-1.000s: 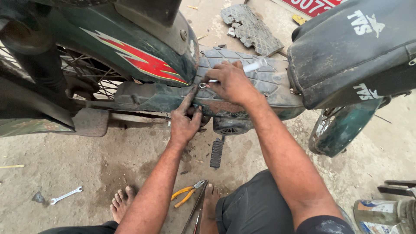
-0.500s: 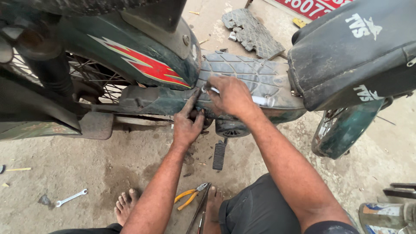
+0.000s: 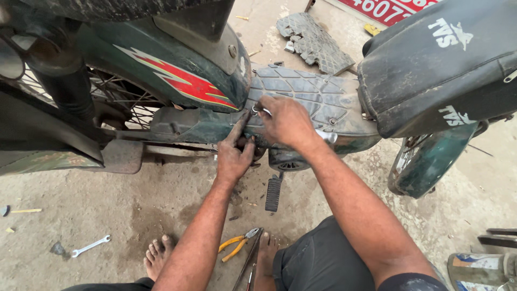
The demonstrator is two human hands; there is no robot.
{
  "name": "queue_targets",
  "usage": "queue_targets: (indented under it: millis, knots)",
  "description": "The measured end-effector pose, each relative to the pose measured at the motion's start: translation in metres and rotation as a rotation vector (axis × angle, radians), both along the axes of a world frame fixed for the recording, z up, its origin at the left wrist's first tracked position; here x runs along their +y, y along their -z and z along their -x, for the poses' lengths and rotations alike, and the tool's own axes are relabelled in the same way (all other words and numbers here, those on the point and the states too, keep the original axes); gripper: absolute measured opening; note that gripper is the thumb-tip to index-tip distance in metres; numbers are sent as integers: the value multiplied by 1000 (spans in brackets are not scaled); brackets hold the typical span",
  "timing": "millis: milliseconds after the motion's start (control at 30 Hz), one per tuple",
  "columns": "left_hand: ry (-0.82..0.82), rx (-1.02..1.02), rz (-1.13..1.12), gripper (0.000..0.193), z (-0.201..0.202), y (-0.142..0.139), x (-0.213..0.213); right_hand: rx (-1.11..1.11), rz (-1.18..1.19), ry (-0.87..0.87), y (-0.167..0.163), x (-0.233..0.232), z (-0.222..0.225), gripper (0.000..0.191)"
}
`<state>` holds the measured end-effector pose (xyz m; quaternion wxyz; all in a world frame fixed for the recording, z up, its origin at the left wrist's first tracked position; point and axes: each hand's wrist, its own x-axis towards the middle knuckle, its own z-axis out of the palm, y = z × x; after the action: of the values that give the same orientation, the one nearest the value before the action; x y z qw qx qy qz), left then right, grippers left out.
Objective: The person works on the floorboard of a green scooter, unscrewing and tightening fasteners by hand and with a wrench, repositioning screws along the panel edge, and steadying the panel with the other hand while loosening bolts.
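Floorboard mat [image 3: 318, 99], grey ribbed rubber, lies on the green moped's [image 3: 194, 81] step-through, just ahead of the black seat [image 3: 436, 70]. Right hand [image 3: 285, 121] rests on the mat's front edge, pinching a small metal tool [image 3: 259, 110]. Left hand [image 3: 235, 156] presses just below that edge, fingers bent, grasping nothing visible. Pliers [image 3: 237, 243] lie on the floor below the mat.

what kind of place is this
Likely a roadside or yard repair spot: a green moped worked on over a stained concrete floor, with a spanner and pliers on the ground.
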<state>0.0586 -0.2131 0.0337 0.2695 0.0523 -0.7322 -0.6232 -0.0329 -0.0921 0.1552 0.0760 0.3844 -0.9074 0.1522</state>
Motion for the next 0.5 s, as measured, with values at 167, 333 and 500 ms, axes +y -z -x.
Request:
queue_targets:
  millis: [167, 333, 500]
  knots:
    - [-39, -2, 33, 66, -4, -6, 3, 184, 37, -254, -10, 8, 16, 16]
    - [-101, -128, 160, 70, -10, -11, 4, -30, -3, 22, 4, -4, -4, 18]
    - [-79, -87, 129, 72, -12, -15, 1, -14, 135, -23, -3, 6, 1, 19]
